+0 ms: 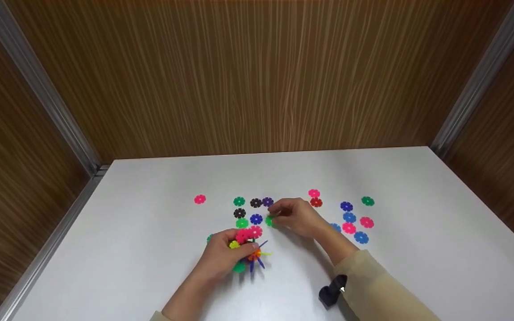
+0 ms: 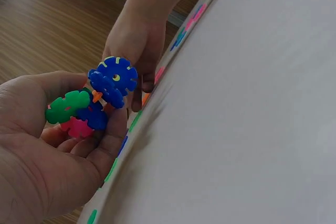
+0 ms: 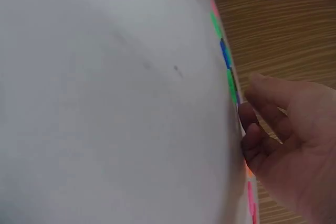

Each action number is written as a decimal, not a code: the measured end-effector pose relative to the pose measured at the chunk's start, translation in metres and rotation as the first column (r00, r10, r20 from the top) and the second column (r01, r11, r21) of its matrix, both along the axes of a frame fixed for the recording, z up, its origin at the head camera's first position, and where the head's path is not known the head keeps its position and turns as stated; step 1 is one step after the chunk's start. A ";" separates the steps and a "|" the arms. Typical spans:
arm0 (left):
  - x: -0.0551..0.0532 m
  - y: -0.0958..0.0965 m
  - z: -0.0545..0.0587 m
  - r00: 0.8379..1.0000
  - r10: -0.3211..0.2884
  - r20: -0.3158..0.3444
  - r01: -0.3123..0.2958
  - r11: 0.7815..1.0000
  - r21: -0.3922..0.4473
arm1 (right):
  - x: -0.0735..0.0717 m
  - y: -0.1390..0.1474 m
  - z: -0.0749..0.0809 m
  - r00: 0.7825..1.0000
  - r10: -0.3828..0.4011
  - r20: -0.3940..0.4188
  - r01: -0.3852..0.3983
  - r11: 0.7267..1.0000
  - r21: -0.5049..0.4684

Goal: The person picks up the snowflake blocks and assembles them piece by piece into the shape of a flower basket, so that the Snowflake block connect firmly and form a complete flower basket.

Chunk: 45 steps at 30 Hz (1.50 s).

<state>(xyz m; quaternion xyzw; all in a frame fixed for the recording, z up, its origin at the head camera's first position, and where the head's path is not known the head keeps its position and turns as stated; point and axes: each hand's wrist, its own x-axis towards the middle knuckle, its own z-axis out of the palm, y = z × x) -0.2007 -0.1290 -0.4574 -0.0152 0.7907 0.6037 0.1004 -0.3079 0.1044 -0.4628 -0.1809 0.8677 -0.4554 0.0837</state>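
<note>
My left hand (image 1: 223, 254) grips a cluster of interlocking plastic snowflake discs (image 1: 254, 254) low over the white table. In the left wrist view the cluster (image 2: 113, 80) shows blue, green and pink notched discs slotted together, with a small orange piece between them. My right hand (image 1: 299, 217) reaches in just right of the loose discs, thumb and fingers bent and apart. A bright green disc (image 1: 269, 221) lies by its thumb, partly covered in the head view. The right wrist view shows no disc between the fingers (image 3: 251, 129).
Several loose discs lie flat on the table (image 1: 127, 249), among them a dark blue one (image 1: 256, 219) and a black one (image 1: 239, 213). Another group, with a light blue disc (image 1: 361, 237), is at the right. A black device (image 1: 333, 290) sits at the right sleeve. Wood-grain panels (image 1: 257, 76) enclose the table.
</note>
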 end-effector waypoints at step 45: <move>0.007 0.013 0.003 0.992 0.120 0.048 -0.121 0.992 0.020 | 0.065 0.001 0.021 0.978 0.201 -0.052 -0.208 0.958 -0.197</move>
